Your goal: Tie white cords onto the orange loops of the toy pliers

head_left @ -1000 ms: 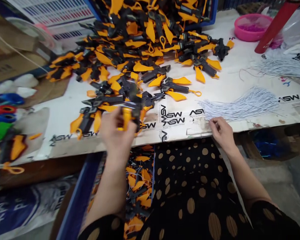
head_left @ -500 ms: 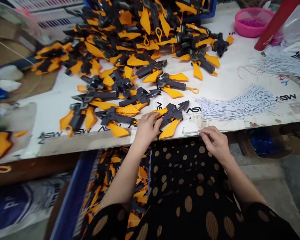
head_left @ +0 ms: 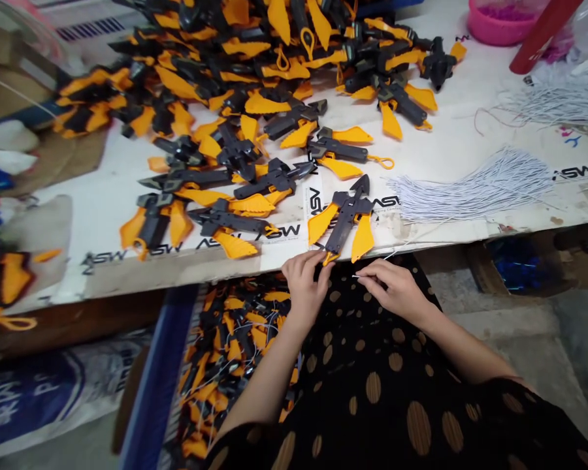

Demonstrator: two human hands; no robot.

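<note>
A black-and-orange winged plastic toy (head_left: 343, 222) lies at the table's front edge, its pointed tip away from me. My left hand (head_left: 304, 279) pinches the orange loop (head_left: 330, 257) at the toy's near end. Just to the right, my right hand (head_left: 394, 290) holds a thin white string (head_left: 396, 249) between thumb and fingertips. A short end of it sticks out toward the loop, apart from it, and the rest trails back over the table edge. Beyond it lies a bundle of white strings (head_left: 475, 186).
More such toys (head_left: 235, 222) lie to the left, with a heap (head_left: 255, 65) behind them. Below the table, a blue-edged bin (head_left: 149, 378) holds several toys with strings. A pink basket (head_left: 500, 26) and a red tube (head_left: 543, 36) stand at the back right.
The toy has been turned, so its loop end now points toward me at the edge. My left hand moved from its side to the loop. My right hand came left with a string.
</note>
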